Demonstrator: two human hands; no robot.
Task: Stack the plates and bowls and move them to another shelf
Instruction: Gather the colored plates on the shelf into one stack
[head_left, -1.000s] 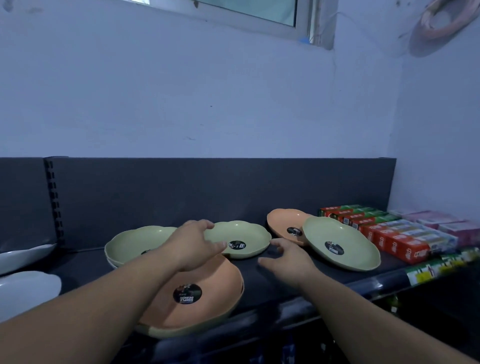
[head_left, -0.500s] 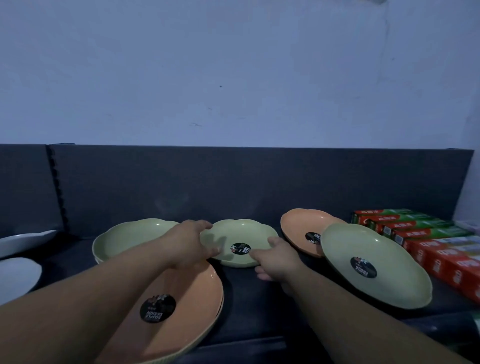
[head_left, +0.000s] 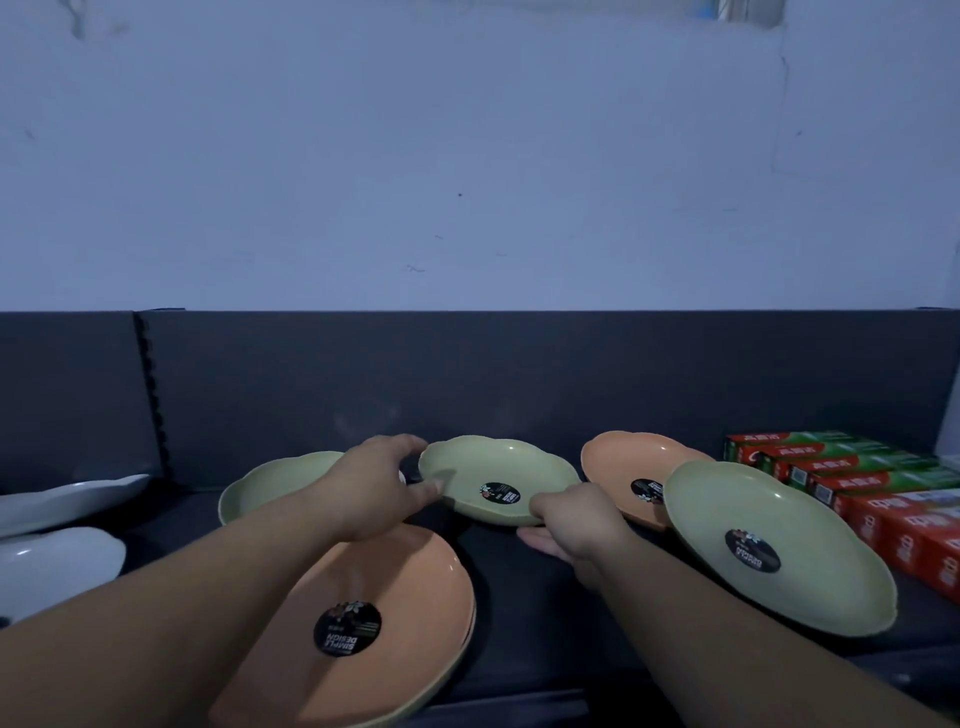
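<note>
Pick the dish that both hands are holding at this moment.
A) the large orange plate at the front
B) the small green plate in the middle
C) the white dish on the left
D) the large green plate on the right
B: the left hand pinches the left rim of the small green plate, and the right hand grips its near right rim.

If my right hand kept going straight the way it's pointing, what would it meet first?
The small green plate: your right hand grips its near rim, pointing away toward the back. Beyond the plate it would probably reach the dark back panel, though depth is unclear.
</note>
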